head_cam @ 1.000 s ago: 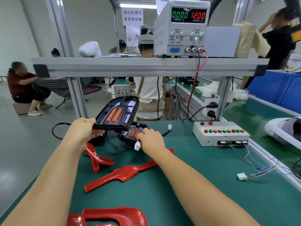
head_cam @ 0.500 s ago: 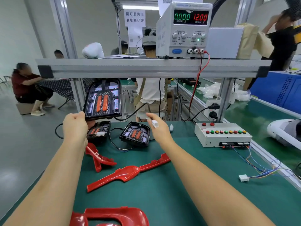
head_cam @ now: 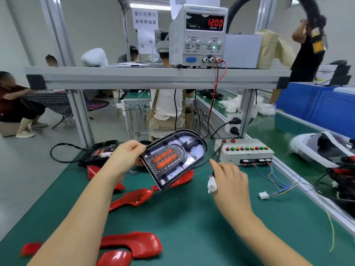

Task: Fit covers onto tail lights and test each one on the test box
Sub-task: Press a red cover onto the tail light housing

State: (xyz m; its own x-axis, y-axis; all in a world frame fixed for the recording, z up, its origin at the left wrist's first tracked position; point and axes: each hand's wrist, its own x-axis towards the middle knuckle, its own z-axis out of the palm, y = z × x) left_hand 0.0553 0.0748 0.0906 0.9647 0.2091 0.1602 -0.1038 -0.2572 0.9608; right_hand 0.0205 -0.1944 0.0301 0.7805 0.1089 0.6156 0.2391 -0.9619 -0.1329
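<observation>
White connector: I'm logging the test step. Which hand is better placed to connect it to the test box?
Right, probably: the right hand pinches the white connector, nearer the test box; the left hand grips the tail light.

Grey floor [head_cam: 23,169], pale walls [head_cam: 19,35], aluminium shelf frame [head_cam: 134,77] over a green bench [head_cam: 192,217]; perhaps a strip light [head_cam: 149,5] overhead.
</observation>
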